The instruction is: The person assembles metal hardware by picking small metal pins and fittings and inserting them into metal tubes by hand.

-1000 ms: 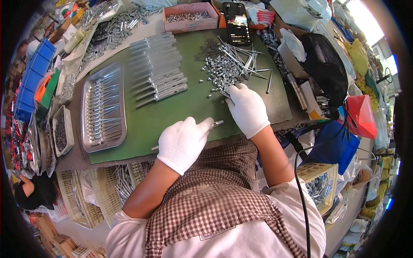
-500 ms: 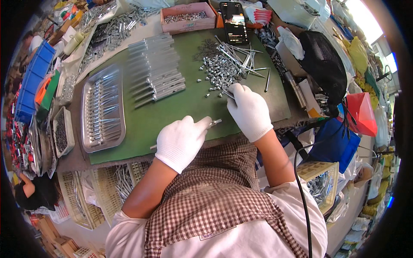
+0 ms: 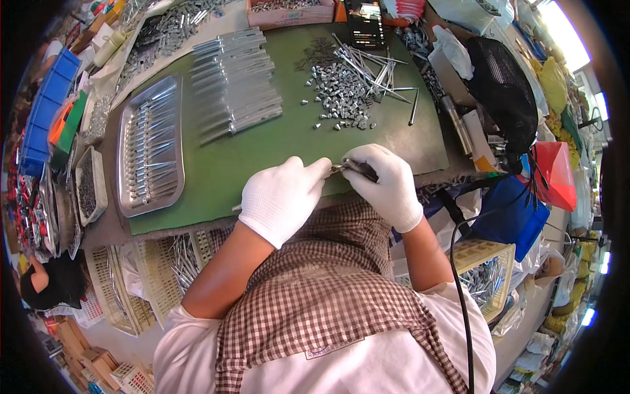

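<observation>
Both hands have drawn back from the pile (image 3: 341, 92) to the surface's (image 3: 262, 151) near edge. Right hand (image 3: 387, 184) and left hand (image 3: 285, 197) each pinch one small metal part (image 3: 341, 169) between them, its long axis running nine-to-three.

At the far edge of the green mat, a pinkish cardboard box (image 3: 282, 12) stands open, a low oblong holding small grey metal parts. Just to its right lies a dark rectangular device with a screen (image 3: 365, 25), black, with faint rows of light marks; whether it is lit cannot be told. Further right, at the table's far corner, a clear plastic bag (image 3: 453, 51) lies crumpled, whitish and glossy. Along the right rim of the view, yellow bags (image 3: 554, 85) are stacked near a window. At the lower left, on the floor, brown cardboard boxes (image 3: 85, 354) stand together.
</observation>
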{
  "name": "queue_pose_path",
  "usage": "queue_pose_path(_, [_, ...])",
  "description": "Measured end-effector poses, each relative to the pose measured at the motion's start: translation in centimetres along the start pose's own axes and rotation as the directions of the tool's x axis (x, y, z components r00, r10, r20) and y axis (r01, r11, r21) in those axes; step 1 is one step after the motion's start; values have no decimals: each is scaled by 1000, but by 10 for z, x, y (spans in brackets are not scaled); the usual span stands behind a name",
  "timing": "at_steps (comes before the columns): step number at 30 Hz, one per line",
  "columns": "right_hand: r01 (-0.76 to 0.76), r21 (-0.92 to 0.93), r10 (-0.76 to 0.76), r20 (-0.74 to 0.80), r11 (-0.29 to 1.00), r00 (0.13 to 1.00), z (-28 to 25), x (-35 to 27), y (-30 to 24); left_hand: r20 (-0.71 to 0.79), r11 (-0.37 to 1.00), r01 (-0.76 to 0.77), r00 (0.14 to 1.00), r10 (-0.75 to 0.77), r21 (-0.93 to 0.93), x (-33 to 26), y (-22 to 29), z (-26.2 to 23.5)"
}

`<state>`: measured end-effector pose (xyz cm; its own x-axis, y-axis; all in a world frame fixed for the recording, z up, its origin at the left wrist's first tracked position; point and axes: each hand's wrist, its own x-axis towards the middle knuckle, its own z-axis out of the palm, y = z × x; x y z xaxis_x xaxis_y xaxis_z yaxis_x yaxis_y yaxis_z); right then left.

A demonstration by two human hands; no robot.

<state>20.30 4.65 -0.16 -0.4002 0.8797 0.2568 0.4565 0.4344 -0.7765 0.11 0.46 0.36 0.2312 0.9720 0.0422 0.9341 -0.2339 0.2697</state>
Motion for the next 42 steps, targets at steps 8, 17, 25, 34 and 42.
queue_pose_path(8, [76,-43,-75,24,996,997,14,5,1,20,1000,14,1000,-14,-17,-3,0,0])
queue_pose_path(17, [-46,-48,50,80,998,996,12,9,-7,7,999,17,1000,-17,-32,-2,1,1])
queue_pose_path(25, [21,-139,-4,122,990,993,12,13,-15,-14,999,-35,999,35,-30,-5,-5,6])
queue_pose_path(34, [82,-53,-79,55,995,995,10,10,-1,-15,998,-55,998,55,44,-5,-1,2])
queue_pose_path(42, [-11,1000,301,16,-17,954,38,33,7,9,995,-56,998,56,77,0,5,-3])
